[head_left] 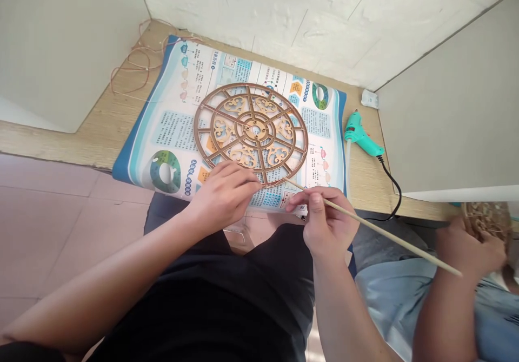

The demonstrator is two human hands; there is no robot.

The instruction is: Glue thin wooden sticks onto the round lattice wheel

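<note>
A round openwork wooden disc (207, 97), with dark brown rings and spokes and pale scroll ornaments, lies flat on a printed poster (186, 135). My left hand (227, 194) is closed at the disc's near rim, its fingers bent over the edge and the thumb beside it. In my right hand (330, 224) a long thin wooden stick (389, 236) is pinched between thumb and fingers. The stick slants down to the left, and its tip touches or hovers just above the near right rim; which of the two I cannot tell.
A turquoise glue gun (363, 136) with a black cord lies right of the poster on the wooden bench (101, 145). Thin reddish wire (130, 70) is coiled at the left. Pale panels stand on both sides. At the right, another person's hands (466, 248) hold a brown openwork piece.
</note>
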